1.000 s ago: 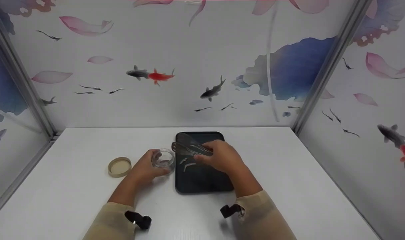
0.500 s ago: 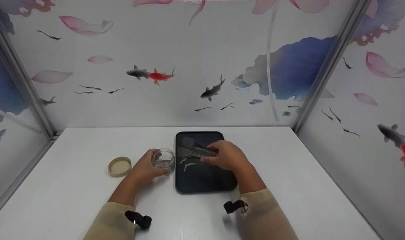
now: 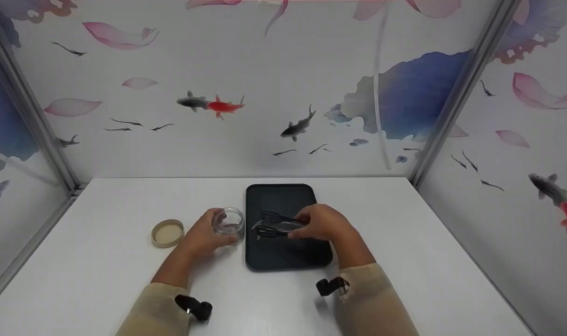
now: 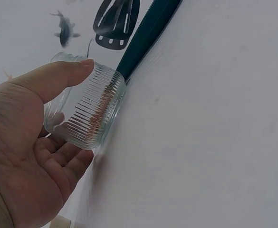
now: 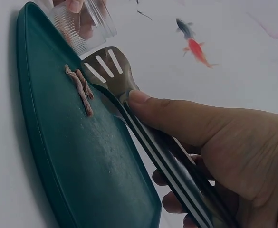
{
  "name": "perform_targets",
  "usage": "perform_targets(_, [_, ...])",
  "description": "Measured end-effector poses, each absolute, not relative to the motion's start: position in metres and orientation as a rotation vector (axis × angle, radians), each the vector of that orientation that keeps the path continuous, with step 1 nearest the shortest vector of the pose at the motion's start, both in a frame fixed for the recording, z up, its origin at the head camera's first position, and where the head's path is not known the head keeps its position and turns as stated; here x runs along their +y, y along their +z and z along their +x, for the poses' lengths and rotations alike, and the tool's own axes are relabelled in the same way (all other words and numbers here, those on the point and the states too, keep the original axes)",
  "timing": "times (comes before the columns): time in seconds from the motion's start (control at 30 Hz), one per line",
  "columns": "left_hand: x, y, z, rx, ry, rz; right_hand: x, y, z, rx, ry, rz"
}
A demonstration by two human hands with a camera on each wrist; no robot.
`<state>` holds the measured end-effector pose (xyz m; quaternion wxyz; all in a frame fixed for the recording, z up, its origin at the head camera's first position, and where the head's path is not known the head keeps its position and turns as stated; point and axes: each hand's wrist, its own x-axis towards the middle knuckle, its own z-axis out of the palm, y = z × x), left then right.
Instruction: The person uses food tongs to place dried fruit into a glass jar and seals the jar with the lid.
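My left hand (image 3: 204, 240) grips a clear ribbed glass jar (image 3: 229, 224) at the tray's left edge, thumb on one side and fingers on the other. Brownish pieces (image 4: 100, 111) lie at the bottom of the jar in the left wrist view. My right hand (image 3: 328, 223) holds slotted metal tongs (image 5: 115, 78) along their arms, thumb on top. The spread tong heads point left, low over the dark green tray (image 3: 288, 259). Two wrinkled brown dried strips (image 5: 79, 90) lie on the tray close to the tong heads, which partly cover them in the head view.
A round beige lid (image 3: 167, 233) lies on the white table (image 3: 125, 205) to the left of my left hand. Printed panels (image 3: 246, 149) stand along the table's back and sides.
My right hand has drawn the tongs from beside the jar's mouth to the right, then brought the heads nearer to me over the strips. The left hand and jar have stayed put.
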<state>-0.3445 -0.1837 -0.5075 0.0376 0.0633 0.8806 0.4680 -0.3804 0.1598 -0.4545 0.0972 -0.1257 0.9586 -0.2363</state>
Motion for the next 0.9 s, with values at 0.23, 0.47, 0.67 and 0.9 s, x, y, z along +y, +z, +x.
perform_targets(0.23, [-0.1837,-0.5077,-0.3444,2.709,1.428,0.201,0.1612,-0.4581,-0.3799,2.839,-0.664,-0.368])
perform_targets(0.47, [-0.1837,-0.5079,-0.3452,2.708,1.43,0.189,0.1611,-0.4592,-0.3796,2.816,-0.68,-0.354])
perform_targets(0.67, [-0.1826,-0.5074,-0.3447,2.694,1.446,0.164,0.1606,-0.4601,-0.3792,2.794,-0.682,-0.371])
perform_targets(0.9, [-0.1809,-0.5055,-0.3427,2.677,1.466,0.151,0.1602,-0.4596,-0.3785,2.786,-0.677,-0.384])
